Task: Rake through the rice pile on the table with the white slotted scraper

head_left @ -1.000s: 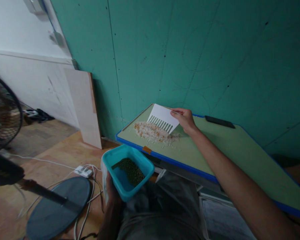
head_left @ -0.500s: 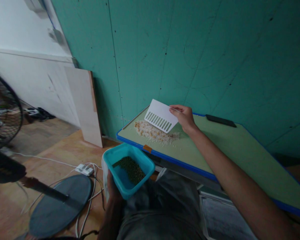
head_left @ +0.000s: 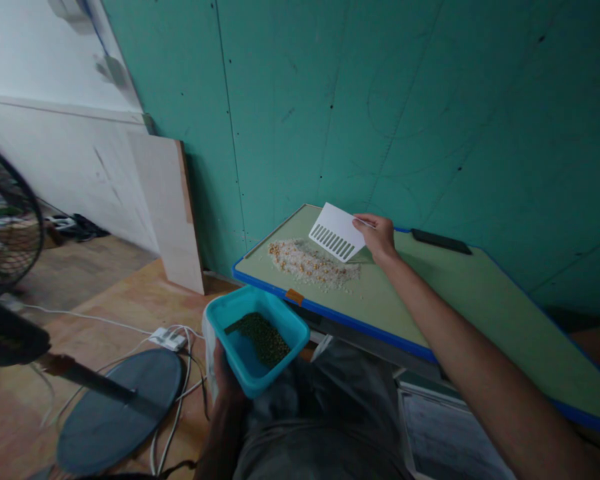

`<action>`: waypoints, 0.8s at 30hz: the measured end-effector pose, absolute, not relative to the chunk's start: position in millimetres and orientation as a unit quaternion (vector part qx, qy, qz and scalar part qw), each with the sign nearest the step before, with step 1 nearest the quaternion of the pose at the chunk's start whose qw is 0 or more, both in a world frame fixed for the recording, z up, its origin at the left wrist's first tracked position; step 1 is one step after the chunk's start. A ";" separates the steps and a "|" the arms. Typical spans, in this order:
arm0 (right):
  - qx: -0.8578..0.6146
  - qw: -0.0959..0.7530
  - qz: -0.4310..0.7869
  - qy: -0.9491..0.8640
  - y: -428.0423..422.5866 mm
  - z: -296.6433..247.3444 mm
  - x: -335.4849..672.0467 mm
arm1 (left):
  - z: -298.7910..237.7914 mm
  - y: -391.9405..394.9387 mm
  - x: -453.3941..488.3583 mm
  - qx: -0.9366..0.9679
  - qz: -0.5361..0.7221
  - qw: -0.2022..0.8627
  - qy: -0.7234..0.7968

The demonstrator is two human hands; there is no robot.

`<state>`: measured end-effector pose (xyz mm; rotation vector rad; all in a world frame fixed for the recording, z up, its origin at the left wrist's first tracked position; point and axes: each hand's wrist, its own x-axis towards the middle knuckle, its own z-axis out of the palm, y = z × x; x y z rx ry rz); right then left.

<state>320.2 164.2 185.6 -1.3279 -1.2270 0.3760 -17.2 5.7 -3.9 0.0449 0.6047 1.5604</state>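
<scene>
Lifted the slotted white scraper point(head_left: 334, 220) out of the mixed grain pile point(head_left: 310, 265) and shifted it rightward with the right hand point(head_left: 381, 239).

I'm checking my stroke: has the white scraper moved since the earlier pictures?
Yes: the scraper has moved right, nearer the black bar.

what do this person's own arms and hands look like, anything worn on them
The right grip is a bare hand, ungloved; the right forearm shows no sleeve, watch or band. The left grip also looks ungloved, but is partly hidden and dim; rings can't be made out.
</scene>
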 end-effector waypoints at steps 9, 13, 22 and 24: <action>-0.575 0.574 0.204 -0.547 162.3 181.6 305.0 | -2.9 4.0 -19.0 0.019 0.670 0.704 0.235; -0.590 0.552 0.228 -0.544 160.6 180.5 304.4 | -2.3 5.1 -19.1 0.018 0.669 0.706 0.230; -0.633 0.494 0.256 -0.539 158.4 176.3 303.1 | -13.0 6.4 -21.4 0.005 0.677 0.698 0.236; -0.637 0.488 0.261 -0.537 157.8 175.6 301.9 | -13.7 6.5 -22.0 0.001 0.673 0.700 0.240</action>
